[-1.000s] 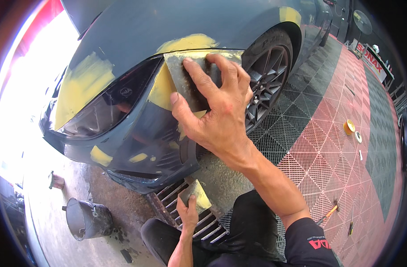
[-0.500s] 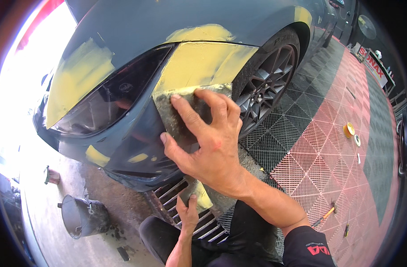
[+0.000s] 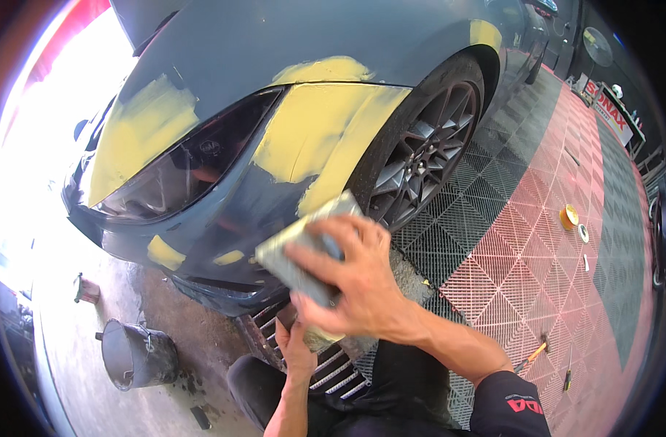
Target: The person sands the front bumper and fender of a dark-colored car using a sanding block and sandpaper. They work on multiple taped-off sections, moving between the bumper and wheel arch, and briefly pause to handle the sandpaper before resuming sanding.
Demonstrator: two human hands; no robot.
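My right hand (image 3: 362, 280) grips a flat grey spreader (image 3: 283, 253) with yellow filler along its edge, slightly blurred by motion. It is held low before the bumper corner of a dark grey car, under a broad patch of yellow filler (image 3: 300, 135) between the headlight (image 3: 180, 171) and front wheel (image 3: 424, 164). Below it, my left hand (image 3: 296, 353) pinches a smaller flat plate (image 3: 321, 341) smeared with yellow filler, partly hidden behind my right hand. More filler (image 3: 147, 120) covers the panel above the headlight, and small dabs (image 3: 165, 253) mark the bumper.
A black bucket (image 3: 140, 357) stands at the lower left, with a small tin (image 3: 88, 290) behind it. Between my knees and the bumper runs a metal drain grate (image 3: 340, 371). On the tiled floor at right lie a yellow roll (image 3: 568, 217), a hammer (image 3: 534, 352) and a screwdriver (image 3: 568, 379).
My right hand has brought the spreader down off the filler patch toward my left hand, turning it. A yellow strip now runs lower beside the wheel arch. The view has shifted slightly.
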